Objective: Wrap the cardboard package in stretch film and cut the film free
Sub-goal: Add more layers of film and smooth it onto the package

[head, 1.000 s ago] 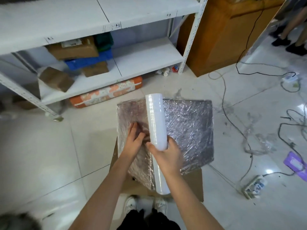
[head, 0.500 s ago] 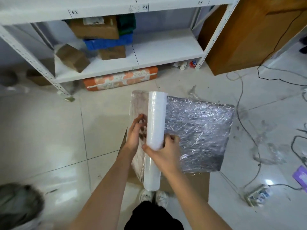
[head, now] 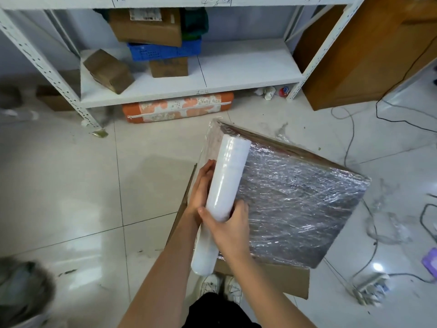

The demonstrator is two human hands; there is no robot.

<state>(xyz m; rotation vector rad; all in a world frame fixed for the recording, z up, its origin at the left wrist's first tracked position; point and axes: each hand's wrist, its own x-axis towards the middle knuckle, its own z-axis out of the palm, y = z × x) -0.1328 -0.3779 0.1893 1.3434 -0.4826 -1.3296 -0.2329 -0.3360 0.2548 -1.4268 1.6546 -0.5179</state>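
A flat cardboard package (head: 295, 200), covered in shiny crinkled stretch film, lies tilted on top of a plain cardboard box (head: 267, 278). A white roll of stretch film (head: 224, 185) lies along the package's left edge. My right hand (head: 227, 223) grips the roll around its middle. My left hand (head: 201, 188) lies with straight fingers against the package's left side, just beside the roll. Film runs from the roll onto the package.
A white metal shelf rack (head: 189, 74) with cardboard boxes and a blue crate stands ahead. An orange patterned bundle (head: 177, 107) lies under it. A wooden cabinet (head: 361, 50) is at upper right. Cables and a power strip (head: 369, 287) lie on the tiled floor at right.
The package has turned clockwise and its far corner has swung to the right. The roll has tilted with it. Both hands stayed on the left edge.
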